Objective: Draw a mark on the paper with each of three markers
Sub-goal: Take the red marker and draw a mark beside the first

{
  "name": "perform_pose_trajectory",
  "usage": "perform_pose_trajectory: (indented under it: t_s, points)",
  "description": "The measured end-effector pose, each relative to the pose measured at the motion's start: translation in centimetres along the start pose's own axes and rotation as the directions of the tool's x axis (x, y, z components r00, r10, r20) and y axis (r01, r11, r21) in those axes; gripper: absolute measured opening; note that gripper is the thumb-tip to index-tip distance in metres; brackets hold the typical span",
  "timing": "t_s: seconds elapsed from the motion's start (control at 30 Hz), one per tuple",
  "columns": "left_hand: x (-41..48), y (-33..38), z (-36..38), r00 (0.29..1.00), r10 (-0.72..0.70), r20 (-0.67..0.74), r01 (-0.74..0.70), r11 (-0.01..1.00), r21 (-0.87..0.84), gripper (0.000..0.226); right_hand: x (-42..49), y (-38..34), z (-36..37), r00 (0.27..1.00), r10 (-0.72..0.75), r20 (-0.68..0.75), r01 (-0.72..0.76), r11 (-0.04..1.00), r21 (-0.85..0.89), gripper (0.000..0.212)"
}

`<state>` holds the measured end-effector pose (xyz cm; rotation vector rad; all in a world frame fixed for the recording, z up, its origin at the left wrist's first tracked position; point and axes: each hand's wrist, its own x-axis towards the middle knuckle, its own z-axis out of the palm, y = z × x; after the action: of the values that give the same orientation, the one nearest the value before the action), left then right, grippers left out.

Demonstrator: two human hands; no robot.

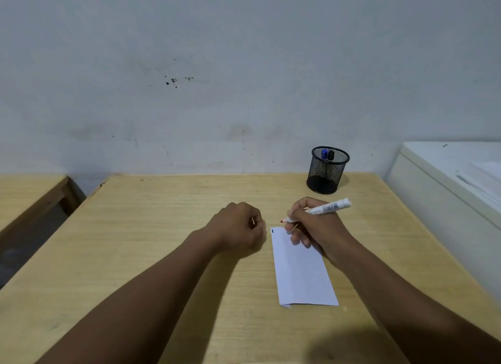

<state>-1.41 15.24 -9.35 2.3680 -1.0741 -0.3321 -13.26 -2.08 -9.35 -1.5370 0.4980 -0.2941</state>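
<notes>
A folded white paper lies on the wooden desk, with a short dark mark near its top left corner. My right hand grips a white-barrelled marker with its cap off; the red tip points left, just above the paper's far edge. My left hand rests on the desk left of the paper, closed into a fist; what it may hold is hidden. A black mesh pen cup at the desk's back holds a blue-capped marker and a black-capped marker.
A stained wall runs behind the desk. A white cabinet stands against the desk's right side. Another wooden table sits at the left, with a gap between it and the desk.
</notes>
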Motion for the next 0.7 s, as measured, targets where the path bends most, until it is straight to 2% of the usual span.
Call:
perform_pose_trajectory:
  t_s: [0.3, 0.43, 0.7]
  points:
    - [0.1, -0.5, 0.6, 1.0, -0.011, -0.021, 0.01, 0.999, -0.042, 0.026, 0.4, 1.6, 0.9, 0.994, -0.042, -0.105, 0.038, 0.998, -0.047, 0.018]
    - [-0.3, -0.2, 0.6, 0.999, -0.041, 0.031, 0.043, 0.997, -0.07, 0.04, 0.6, 1.9, 1.1, 0.99, -0.057, -0.128, 0.044, 0.994, -0.105, 0.019]
    - [0.1, 0.1, 0.6, 0.992, -0.055, 0.114, 0.052, 0.998, 0.029, 0.071, 0.6, 2.2, 1.3, 0.988, -0.096, -0.12, 0.079, 0.988, -0.134, 0.023]
